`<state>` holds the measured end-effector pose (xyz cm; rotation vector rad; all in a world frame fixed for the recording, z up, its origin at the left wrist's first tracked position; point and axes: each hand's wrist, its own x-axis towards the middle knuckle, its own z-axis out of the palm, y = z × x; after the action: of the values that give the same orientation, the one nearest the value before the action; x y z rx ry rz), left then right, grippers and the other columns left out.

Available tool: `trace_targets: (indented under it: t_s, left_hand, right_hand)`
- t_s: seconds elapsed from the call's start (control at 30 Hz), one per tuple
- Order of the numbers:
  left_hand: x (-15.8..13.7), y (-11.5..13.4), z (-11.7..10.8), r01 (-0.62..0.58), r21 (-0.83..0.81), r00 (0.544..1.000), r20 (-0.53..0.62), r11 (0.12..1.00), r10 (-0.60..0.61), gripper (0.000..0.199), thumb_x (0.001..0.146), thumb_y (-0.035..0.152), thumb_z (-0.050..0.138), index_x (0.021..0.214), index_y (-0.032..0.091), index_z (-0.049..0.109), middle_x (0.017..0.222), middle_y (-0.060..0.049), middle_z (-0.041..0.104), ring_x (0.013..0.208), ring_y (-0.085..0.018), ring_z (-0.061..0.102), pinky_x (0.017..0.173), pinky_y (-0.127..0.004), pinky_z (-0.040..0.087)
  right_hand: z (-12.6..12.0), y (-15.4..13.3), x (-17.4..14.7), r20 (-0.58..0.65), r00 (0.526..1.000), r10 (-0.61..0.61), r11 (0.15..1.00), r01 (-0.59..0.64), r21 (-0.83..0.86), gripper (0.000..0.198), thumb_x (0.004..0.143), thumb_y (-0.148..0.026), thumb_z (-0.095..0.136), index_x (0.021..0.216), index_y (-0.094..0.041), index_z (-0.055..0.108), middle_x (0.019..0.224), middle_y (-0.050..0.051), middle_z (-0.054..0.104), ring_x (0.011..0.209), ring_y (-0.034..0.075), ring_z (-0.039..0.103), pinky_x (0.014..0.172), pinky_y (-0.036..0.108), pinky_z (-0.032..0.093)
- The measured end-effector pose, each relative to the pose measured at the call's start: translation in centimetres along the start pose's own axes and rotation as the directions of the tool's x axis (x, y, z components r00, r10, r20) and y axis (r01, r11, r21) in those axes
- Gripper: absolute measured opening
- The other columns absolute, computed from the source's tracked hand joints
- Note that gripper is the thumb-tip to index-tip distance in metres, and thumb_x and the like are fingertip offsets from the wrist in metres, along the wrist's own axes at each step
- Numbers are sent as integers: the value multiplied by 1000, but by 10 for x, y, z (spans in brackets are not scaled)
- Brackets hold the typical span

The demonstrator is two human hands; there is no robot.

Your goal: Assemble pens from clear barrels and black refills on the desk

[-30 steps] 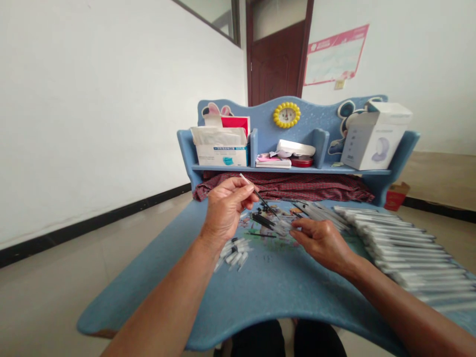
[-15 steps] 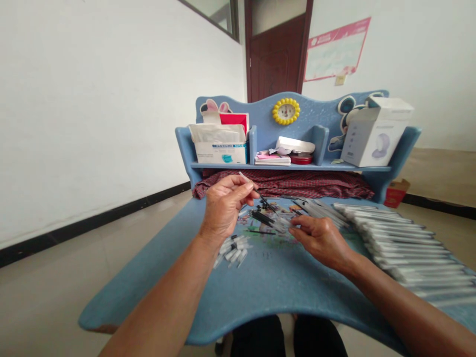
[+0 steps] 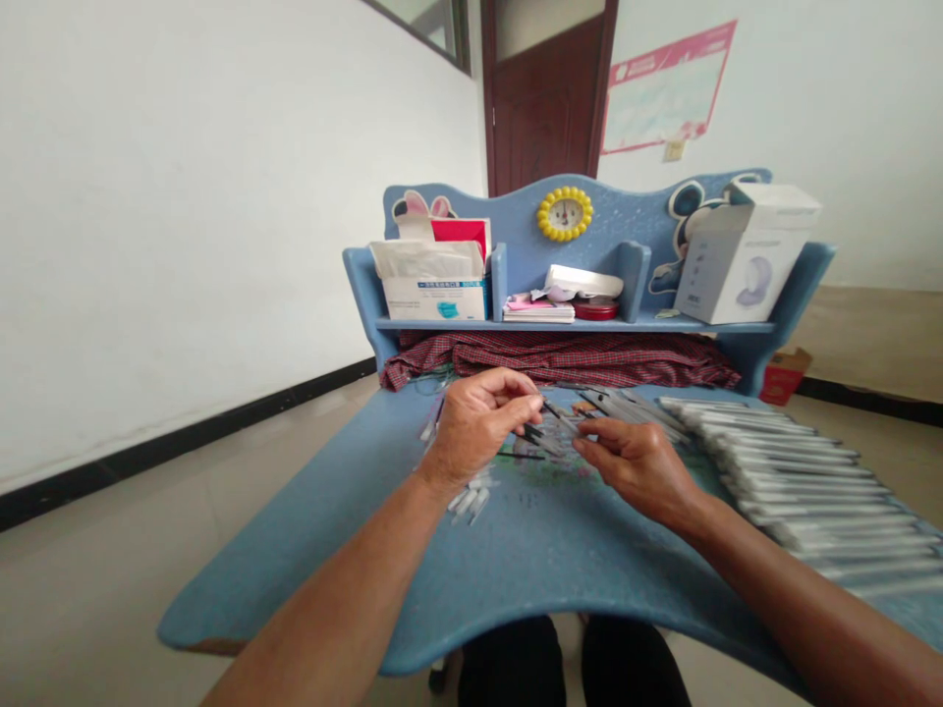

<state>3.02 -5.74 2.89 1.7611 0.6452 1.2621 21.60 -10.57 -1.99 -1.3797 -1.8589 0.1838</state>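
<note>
My left hand is closed in a pinch above the middle of the desk, on a thin black pen refill. Facing it, my right hand pinches a clear pen barrel. Refill and barrel lie in one slanting line, their ends meeting between my hands; how far one sits inside the other is too small to tell. Below my left wrist is a little heap of whitish pen caps. Loose dark refills lie under my hands, partly hidden. Beyond my right hand are loose clear barrels.
A thick stack of pens covers the right side of the blue desk. Along the back lies a checked cloth, beneath a shelf holding a mask box and a white carton.
My left hand has moved right and slightly down, bringing the refill to the barrel in my right hand. My right hand has barely moved. The view has shifted slightly.
</note>
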Motion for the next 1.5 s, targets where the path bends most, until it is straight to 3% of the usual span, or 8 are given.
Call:
trace_targets:
  t_s: [0.2,0.33,0.47,0.67,0.87,0.97,1.2,1.5]
  left_hand:
    - [-3,-8,7,61,151,994,85,987,-74,22,69,26,65,86,12,65,68,-2,65,58,-12,59,51,-20,44]
    - [6,-17,-4,122,204,992,0,971,-124,24,71,32,62,85,12,65,63,-2,64,53,-11,57,47,-20,42]
    - [17,-40,-22,210,382,976,-135,900,-170,18,71,29,57,75,13,65,54,0,60,45,-10,51,45,-20,39]
    - [25,-57,-36,261,714,957,-104,650,-270,18,71,25,52,66,14,66,52,0,60,50,-13,53,49,-22,37]
    - [48,-41,-20,51,965,942,39,258,-332,19,69,18,51,69,18,70,61,-2,64,64,-15,58,58,-22,38]
    - [63,-45,-10,11,991,914,45,135,-404,19,68,18,52,70,20,71,70,-4,67,72,-16,61,61,-22,39]
    - [81,-63,3,13,994,895,37,107,-444,14,61,13,56,62,18,68,68,-7,67,72,-21,62,63,-25,40]
    - [86,-70,6,81,955,902,52,287,-428,15,60,11,57,47,18,54,59,-6,62,72,-21,61,65,-26,40]
  right_hand:
    - [-5,-2,1,-50,997,-54,997,51,-65,26,83,-31,49,91,-18,71,72,4,70,57,12,59,56,21,42]
    - [-8,2,3,-81,996,-35,987,22,-161,28,84,-32,48,97,-21,70,75,4,71,61,14,62,57,22,43]
    - [-9,8,4,-84,996,-21,953,-6,-304,29,85,-33,46,101,-25,69,75,3,72,65,16,64,58,23,42]
    - [-12,8,3,-39,999,6,871,-24,-490,30,87,-34,42,104,-28,67,74,2,72,61,17,64,53,24,36]
    - [-19,6,5,-50,999,-21,852,-9,-524,31,88,-33,40,108,-27,64,77,3,72,64,16,65,52,24,31]
    - [-22,7,5,-47,999,-5,848,-21,-530,32,90,-33,37,106,-27,64,79,4,72,65,15,64,52,24,30]
    - [-27,7,7,-38,999,11,851,-30,-524,33,92,-32,33,93,-25,64,81,3,70,65,14,63,51,26,26]
    - [-28,10,8,-41,999,12,867,-31,-497,33,92,-33,33,91,-23,64,80,5,69,65,14,62,52,25,25]
